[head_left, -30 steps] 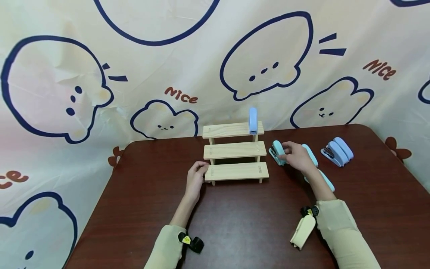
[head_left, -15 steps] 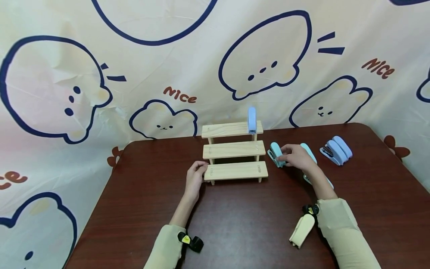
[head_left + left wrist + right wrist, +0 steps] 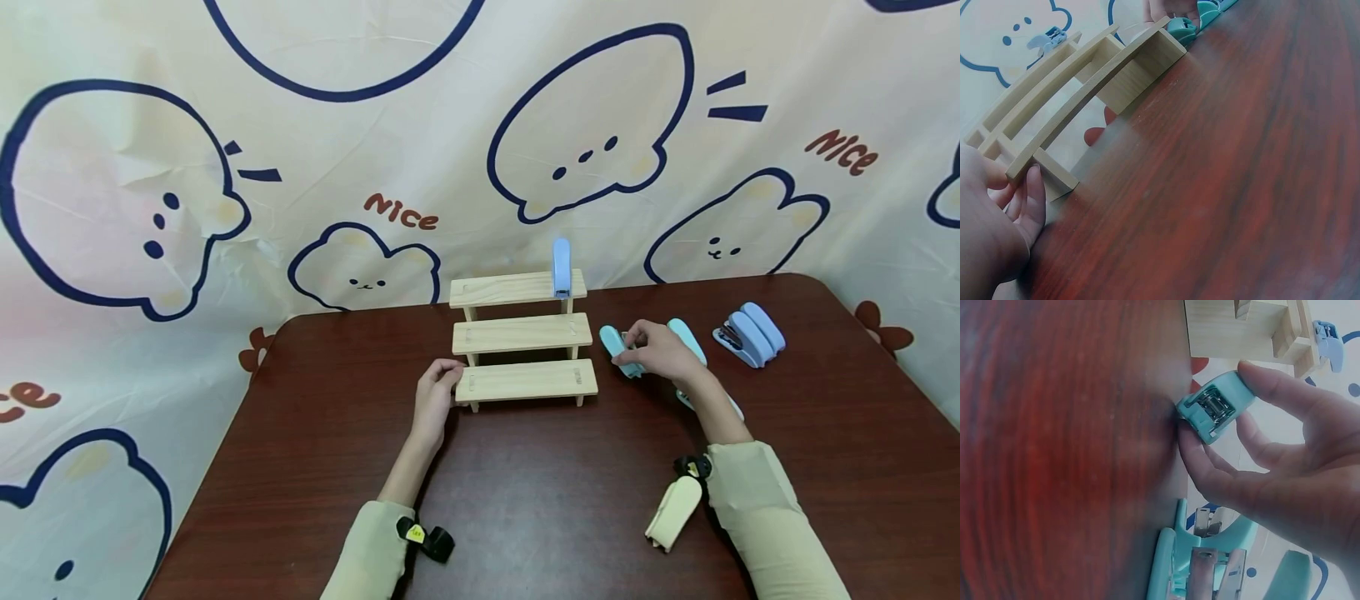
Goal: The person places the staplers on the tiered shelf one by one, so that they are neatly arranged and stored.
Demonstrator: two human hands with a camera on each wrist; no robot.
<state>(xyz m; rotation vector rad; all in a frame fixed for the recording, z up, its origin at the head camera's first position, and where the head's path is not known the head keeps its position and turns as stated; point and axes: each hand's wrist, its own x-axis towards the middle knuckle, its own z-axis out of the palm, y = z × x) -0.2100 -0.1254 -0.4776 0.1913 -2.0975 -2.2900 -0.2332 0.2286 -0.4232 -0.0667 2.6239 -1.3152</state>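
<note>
My left hand (image 3: pixel 435 400) grips the left end of the lowest step of a three-tier wooden stand (image 3: pixel 525 381). In the left wrist view the thumb and fingers (image 3: pixel 1036 194) close around that end. To the right of the stand, my right hand (image 3: pixel 663 354) pinches a teal stapler (image 3: pixel 612 339). The right wrist view shows this stapler (image 3: pixel 1241 392) low against the table, one end facing the camera, held between thumb and fingers. A blue stapler (image 3: pixel 561 267) stands on the right of the top step.
Two more teal staplers, one behind the right hand (image 3: pixel 686 337) and one partly under the forearm (image 3: pixel 735 406), lie on the brown table (image 3: pixel 525 500). Two blue staplers (image 3: pixel 753 333) sit side by side farther right. A cream stapler (image 3: pixel 673 512) lies beside the right sleeve.
The teal stapler has turned in my right hand, its rounded end swinging left and toward me. My left hand keeps its hold on the stand.
</note>
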